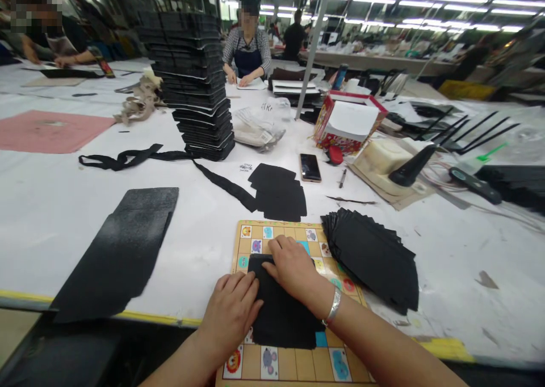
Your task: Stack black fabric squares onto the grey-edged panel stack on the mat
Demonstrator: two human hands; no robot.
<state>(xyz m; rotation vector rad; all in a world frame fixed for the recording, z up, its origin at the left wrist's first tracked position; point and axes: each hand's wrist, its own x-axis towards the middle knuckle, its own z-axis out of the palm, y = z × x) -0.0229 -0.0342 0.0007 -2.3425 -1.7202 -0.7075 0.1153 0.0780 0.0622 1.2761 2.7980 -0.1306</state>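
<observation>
Both my hands rest on a folded black die-cut piece [281, 313] lying on a printed board game mat [293, 369] with cartoon animal squares. My left hand [232, 313] presses the piece's left edge. My right hand [292, 265], with a silver bangle [332, 306] at its wrist, lies flat across the top. To the right of the mat sits a fanned stack of black pieces [370, 259]. Flat black pieces [276, 191] lie just beyond it, and a long black sheet [119, 251] lies to the left.
A tall stack of black pieces [191, 75] rises beyond a black strap [131, 157]. A phone [310, 167], a pen [342, 177] and a red printed box [349, 123] stand on the white table [85, 234]. A co-worker [247, 52] works across it.
</observation>
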